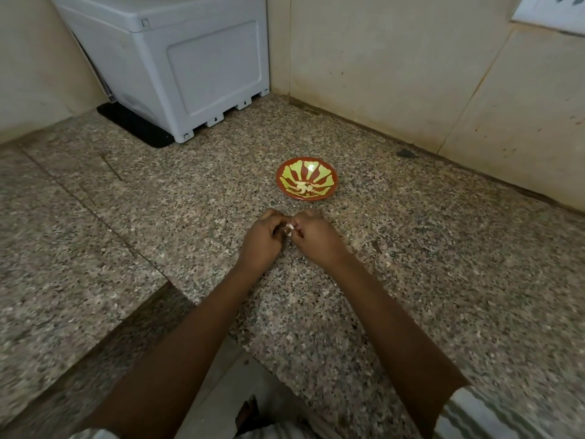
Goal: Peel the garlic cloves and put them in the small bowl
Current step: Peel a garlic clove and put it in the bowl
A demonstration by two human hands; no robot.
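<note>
Both hands meet above the speckled stone tabletop (190,201). The left hand (261,240) and right hand (318,237) have their fingers (273,217) curled inward, pinching one pale garlic clove (289,230) between them. The clove sits right where the two sets of fingertips touch. Just beyond the knuckles, a little apart, stands the small bowl (320,173), red with green stripes, with several peeled cloves (304,189) lying in its near side. A grey plastic box (190,68) stands in the far corner.

Dim, even light; wide-angle warping, edges blurred.
</note>
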